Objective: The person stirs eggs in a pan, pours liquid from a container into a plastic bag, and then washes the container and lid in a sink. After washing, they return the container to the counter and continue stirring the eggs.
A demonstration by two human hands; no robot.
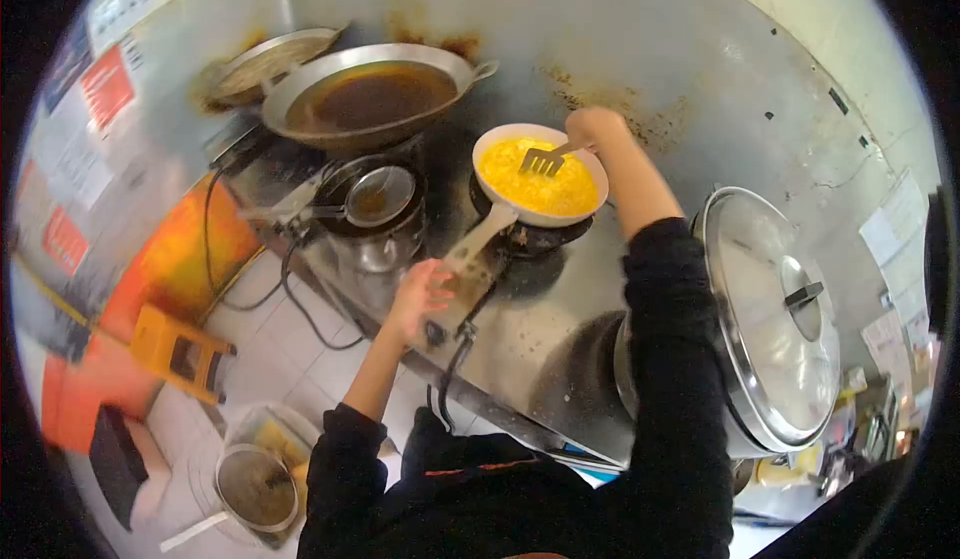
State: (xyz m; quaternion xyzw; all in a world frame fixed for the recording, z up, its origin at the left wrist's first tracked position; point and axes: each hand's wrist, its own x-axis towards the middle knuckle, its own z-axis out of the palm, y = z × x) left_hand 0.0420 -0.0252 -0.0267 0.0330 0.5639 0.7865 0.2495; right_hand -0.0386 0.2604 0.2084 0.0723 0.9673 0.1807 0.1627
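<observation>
A light-coloured frying pan (pixel 603 181) sits on a burner and holds a yellow, egg-like mixture (pixel 535 184). Above it, my right hand (pixel 594 129) is closed on the handle of a slotted spatula (pixel 543 162), whose head rests in the mixture. The pan's pale handle (pixel 483 236) points down and left. Beside the end of that handle is my left hand (pixel 424 294), its fingers apart and slightly blurred, holding nothing.
A large wok of dark liquid (pixel 370 97) stands at the back left, another wok (pixel 270 64) behind it. A strainer (pixel 380 197) lies over a pot. At right is a big lidded pot (pixel 770 309). An orange stool (pixel 180 352) and cables are lower left.
</observation>
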